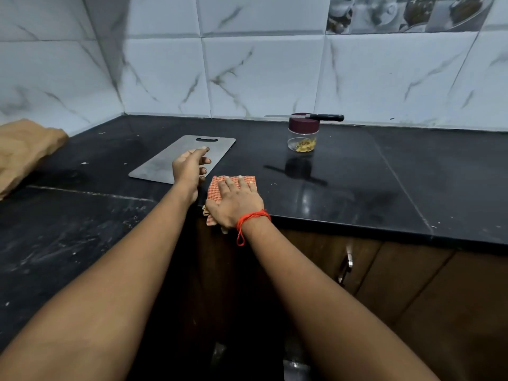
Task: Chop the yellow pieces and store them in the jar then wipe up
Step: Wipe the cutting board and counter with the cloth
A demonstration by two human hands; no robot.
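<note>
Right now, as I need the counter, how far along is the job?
Done: yellow pieces sit in the lidded jar, knife laid across its lid, cutting board bare. In hand: right hand presses the checked cloth on the counter; left hand is at the board's edge. Left: probably the rest of the wiping.

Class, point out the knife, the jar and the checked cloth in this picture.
knife (324, 117), head view, on its black handle.
jar (302, 139), head view, on its clear wall below the lid.
checked cloth (215, 189), head view, on its exposed fabric.
</note>
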